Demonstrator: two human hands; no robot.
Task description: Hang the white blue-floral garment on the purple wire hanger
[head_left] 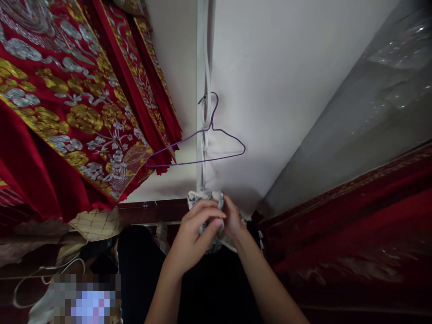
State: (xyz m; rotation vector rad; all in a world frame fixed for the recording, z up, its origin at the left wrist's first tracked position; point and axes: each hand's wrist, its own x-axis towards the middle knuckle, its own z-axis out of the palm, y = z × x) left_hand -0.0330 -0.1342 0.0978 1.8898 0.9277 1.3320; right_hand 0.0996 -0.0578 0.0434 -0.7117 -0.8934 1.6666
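Garments (84,99) in red are hung left of and beyond the left hand (194,231); a purple hanger (211,128) is suspended beyond it. Patterned cloth (204,195) is gripped there; right hand (233,220) is placed alongside, closure not discernible. Cloth handling is judged underway; two-handed steadying is called for.

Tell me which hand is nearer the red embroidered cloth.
Left. The left hand is below and right of the red embroidered cloth; the right hand is farther right, both at the patterned fabric.
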